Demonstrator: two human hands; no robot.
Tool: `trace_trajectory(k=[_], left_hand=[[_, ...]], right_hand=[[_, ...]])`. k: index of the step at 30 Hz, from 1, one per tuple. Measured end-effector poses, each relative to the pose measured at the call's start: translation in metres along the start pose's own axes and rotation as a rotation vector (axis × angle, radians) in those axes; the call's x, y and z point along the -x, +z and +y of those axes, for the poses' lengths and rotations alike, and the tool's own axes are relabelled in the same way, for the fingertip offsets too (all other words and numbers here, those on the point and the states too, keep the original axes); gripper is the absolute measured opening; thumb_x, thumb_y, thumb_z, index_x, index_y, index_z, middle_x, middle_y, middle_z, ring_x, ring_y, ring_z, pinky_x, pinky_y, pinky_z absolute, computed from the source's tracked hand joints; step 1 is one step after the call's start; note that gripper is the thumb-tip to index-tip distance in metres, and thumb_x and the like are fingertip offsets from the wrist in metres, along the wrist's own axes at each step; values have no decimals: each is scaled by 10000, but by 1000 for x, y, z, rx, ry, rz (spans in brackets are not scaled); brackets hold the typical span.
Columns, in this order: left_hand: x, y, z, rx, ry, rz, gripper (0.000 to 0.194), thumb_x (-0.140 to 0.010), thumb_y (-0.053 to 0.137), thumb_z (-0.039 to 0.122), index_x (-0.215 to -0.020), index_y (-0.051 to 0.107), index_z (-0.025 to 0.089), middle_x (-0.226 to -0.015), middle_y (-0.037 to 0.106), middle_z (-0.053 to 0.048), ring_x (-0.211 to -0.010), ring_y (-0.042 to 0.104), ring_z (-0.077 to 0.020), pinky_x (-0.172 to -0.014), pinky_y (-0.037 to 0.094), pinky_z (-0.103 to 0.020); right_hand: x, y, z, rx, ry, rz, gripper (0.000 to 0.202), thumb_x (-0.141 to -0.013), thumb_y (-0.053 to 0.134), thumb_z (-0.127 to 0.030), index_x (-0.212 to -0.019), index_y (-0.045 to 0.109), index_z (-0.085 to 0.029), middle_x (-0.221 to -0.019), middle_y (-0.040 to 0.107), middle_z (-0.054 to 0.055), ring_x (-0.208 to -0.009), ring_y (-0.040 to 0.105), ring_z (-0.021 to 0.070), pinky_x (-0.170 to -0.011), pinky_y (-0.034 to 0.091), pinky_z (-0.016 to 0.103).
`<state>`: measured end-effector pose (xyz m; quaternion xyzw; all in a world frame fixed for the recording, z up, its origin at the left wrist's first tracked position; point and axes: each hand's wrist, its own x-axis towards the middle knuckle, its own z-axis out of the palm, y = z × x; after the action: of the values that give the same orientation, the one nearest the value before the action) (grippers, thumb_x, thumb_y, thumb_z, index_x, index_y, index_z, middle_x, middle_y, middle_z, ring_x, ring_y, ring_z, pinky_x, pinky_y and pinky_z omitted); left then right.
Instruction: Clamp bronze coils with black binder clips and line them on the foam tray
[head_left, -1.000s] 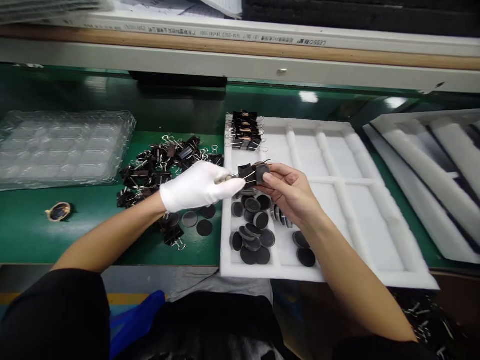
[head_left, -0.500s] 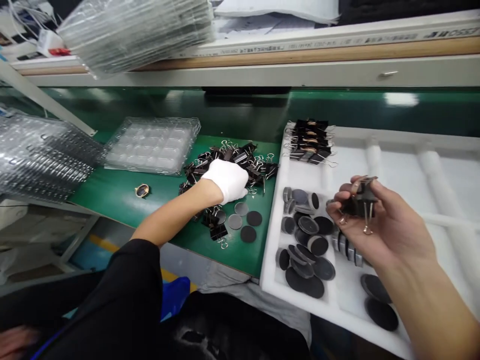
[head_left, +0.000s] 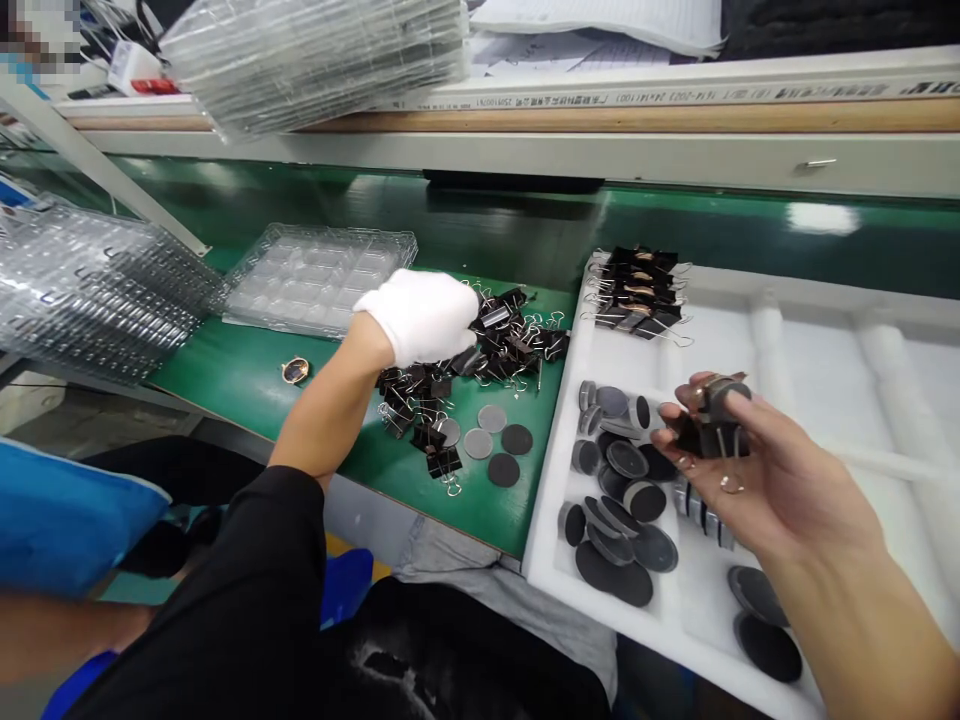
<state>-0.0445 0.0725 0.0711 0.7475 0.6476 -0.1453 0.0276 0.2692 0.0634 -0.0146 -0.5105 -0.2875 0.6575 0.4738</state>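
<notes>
White-gloved left hand at the clip pile, grip unclear (right hand clamped on binder clip and disc).

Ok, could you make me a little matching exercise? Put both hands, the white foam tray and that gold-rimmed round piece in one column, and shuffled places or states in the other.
Things:
1. left hand
2. right hand
3. white foam tray
4. gold-rimmed round piece

Places or states:
A. bearing loose dark discs and a row of binder clips
B. on the green tabletop, left of the clip heap
C. in a white glove, at the clip heap
D. bare, holding a black binder clip

Right pairs: 1-C, 2-D, 3-A, 4-B
</notes>
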Motion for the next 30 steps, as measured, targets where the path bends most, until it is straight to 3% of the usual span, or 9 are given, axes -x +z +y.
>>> trace_trajectory(k=[3,5,9,11,13,16,19,25,30], left_hand=[[5,-10,-9,148,71,121,386,-916,551,469,-696,671,175,-585,522,-32,-674,593,-196,-674,370,-313],[6,-13,-6,316,161,198,377,-933,559,446,-686,642,173,-571,499,4,-612,516,-133,-661,343,-291],[0,-4,25,694,362,299,334,-956,559,386,-717,610,160,-598,515,43,-585,440,-77,-630,339,-254],[-3,6,45,761,458,331,350,-955,570,381,-682,565,162,-603,493,52,-590,410,-72,-619,325,-250],[-5,16,61,771,506,354,352,-956,568,360,-665,526,166,-601,458,57,-593,377,-74,-614,304,-257],[-7,27,75,829,492,356,344,-972,542,374,-695,530,171,-612,450,53,-611,375,-87,-618,292,-267],[-9,30,77,881,478,330,387,-971,541,453,-701,521,177,-633,456,44,-635,384,-97,-625,285,-270],[-10,27,75,742,413,249,566,-918,514,571,-554,293,198,-532,238,53,-547,221,-94,-566,179,-311],[-8,31,83,691,386,122,619,-805,588,705,-513,392,196,-480,354,45,-491,289,-87,-519,188,-303]], right_hand=[[4,-2,6,128,-18,-159,393,-557,987,-454,-844,808,-254,-824,727,92,-712,744,245,-553,653,326],[7,-2,11,192,-64,-296,342,-627,961,-464,-871,827,-264,-852,766,109,-679,753,250,-559,646,347],[6,-8,21,311,-249,-532,192,-795,876,-400,-952,845,-293,-1188,779,120,-976,787,296,-778,670,406],[4,-11,26,350,-297,-616,175,-856,833,-371,-1020,839,-308,-1106,804,116,-1045,773,300,-819,664,413],[2,-13,27,349,-311,-667,177,-876,819,-354,-1048,833,-312,-999,816,103,-972,789,291,-781,667,403],[3,-13,26,295,-311,-673,164,-859,840,-340,-1021,833,-315,-944,812,71,-831,810,271,-736,672,378],[5,-10,24,267,-334,-624,145,-856,849,-334,-999,834,-314,-905,799,44,-802,815,253,-751,673,347],[5,-10,25,311,-409,-659,170,-896,820,-283,-1060,828,-328,-991,801,41,-868,812,232,-796,657,318],[4,-8,21,380,-539,-616,189,-895,817,-247,-1061,833,-337,-977,808,23,-850,757,154,-723,605,215]])
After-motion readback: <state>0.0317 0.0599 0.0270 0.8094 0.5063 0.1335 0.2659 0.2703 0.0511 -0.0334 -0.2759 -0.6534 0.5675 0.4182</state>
